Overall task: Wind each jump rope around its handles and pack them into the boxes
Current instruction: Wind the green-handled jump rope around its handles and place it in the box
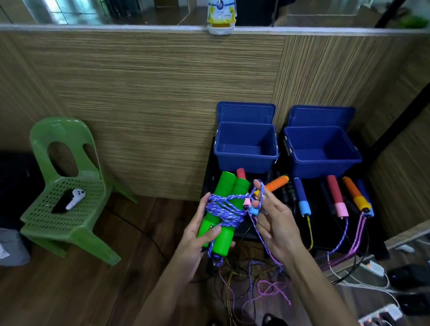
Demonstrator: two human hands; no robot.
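- Left hand grips the pair of green handles, held side by side; thumb curls across their lower part, fingers wrap round the far side.
- Purple rope is wound in several crossing turns around the middle of the green handles; a loose end hangs below them toward the floor.
- Right hand sits just right of the green handles, palm up. Index finger and thumb pinch the purple rope near the handles; the other fingers are loosely spread and straight. A strand runs from the pinch down across the palm and wrist.
- Left blue box stands open just beyond the green handles, lid propped up behind it. Right blue box is open beside it, further right.
- On the black desk, right of the green handles, lie other ropes unwound: an orange handle, a blue handle, a red-and-pink handle, an orange-and-yellow handle. Their cords trail off the near edge onto the floor.
- Green chair stands well left of the green handles, with a white controller on its seat.
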